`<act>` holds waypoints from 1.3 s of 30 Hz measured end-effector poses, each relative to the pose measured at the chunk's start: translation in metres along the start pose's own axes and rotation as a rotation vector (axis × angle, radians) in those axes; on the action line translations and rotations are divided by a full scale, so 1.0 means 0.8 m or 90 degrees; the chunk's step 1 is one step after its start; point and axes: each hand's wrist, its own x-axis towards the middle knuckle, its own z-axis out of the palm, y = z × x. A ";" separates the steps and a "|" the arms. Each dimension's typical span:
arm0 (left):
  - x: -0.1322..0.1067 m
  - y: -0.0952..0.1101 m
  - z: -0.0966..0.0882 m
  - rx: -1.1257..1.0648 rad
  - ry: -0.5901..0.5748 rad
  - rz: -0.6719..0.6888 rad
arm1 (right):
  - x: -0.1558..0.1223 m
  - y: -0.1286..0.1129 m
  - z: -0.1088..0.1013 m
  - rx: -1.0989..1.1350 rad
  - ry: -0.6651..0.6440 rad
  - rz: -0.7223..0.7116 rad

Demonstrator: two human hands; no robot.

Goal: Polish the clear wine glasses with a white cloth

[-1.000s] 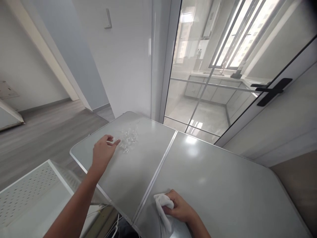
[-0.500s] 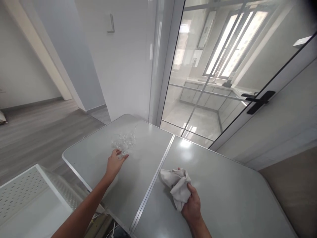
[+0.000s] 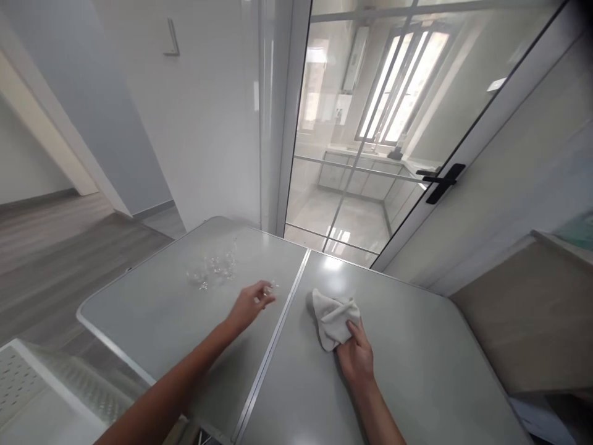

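Over the left panel of the grey folding table (image 3: 152, 303), my left hand (image 3: 250, 304) is closed, with a small clear, glassy piece (image 3: 272, 288) pinched at its fingertips. What kind of piece it is I cannot make out. A loose cluster of similar clear pieces (image 3: 217, 269) lies on the same panel, to the left of that hand. My right hand (image 3: 356, 355) grips a folded white cloth (image 3: 334, 321) above the right panel. Part of the cloth and the fingers beneath it are hidden.
A metal seam (image 3: 273, 340) divides the tabletop. Behind it stands a glass door (image 3: 343, 173) with a black handle (image 3: 442, 183). A white perforated container (image 3: 41, 383) is at lower left, and a wooden cabinet side (image 3: 532, 327) stands to the right.
My left hand has moved right, from the clear cluster towards the seam, carrying a clear piece. My right hand has shifted the cloth slightly farther from me. The camera view has turned right.
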 end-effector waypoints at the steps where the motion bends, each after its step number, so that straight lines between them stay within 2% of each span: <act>1: 0.011 0.013 0.020 0.069 -0.017 0.054 | 0.003 -0.004 -0.002 -0.014 0.023 -0.040; 3: 0.027 0.031 0.060 0.178 -0.059 0.158 | 0.008 -0.010 -0.008 -0.044 0.073 -0.119; 5: 0.033 0.034 0.097 0.238 -0.076 0.238 | 0.013 -0.014 -0.015 -0.066 0.100 -0.158; 7: 0.033 0.026 0.125 0.258 -0.062 0.290 | 0.018 -0.015 -0.021 -0.084 0.103 -0.144; 9: 0.030 0.013 0.141 0.258 -0.046 0.322 | 0.022 -0.015 -0.022 -0.077 0.094 -0.120; 16: 0.034 -0.007 0.142 0.233 0.021 0.389 | 0.026 -0.018 -0.012 -0.042 0.036 -0.124; 21: 0.042 -0.014 0.147 0.219 0.041 0.476 | 0.033 -0.011 -0.017 -0.046 -0.001 -0.154; 26: 0.048 -0.017 0.152 0.212 0.028 0.515 | 0.035 -0.011 -0.020 -0.069 -0.059 -0.119; 31: 0.050 -0.016 0.155 0.225 0.022 0.513 | 0.029 -0.013 -0.015 -0.063 -0.056 -0.089; 34: 0.047 -0.012 0.154 0.215 0.015 0.487 | 0.031 -0.008 -0.016 -0.100 0.015 -0.048; 36: 0.046 -0.010 0.153 0.202 0.016 0.476 | 0.032 -0.003 -0.020 -0.136 0.048 -0.079; 39: 0.049 -0.011 0.154 0.181 0.021 0.484 | 0.028 0.002 -0.029 -0.272 0.041 -0.241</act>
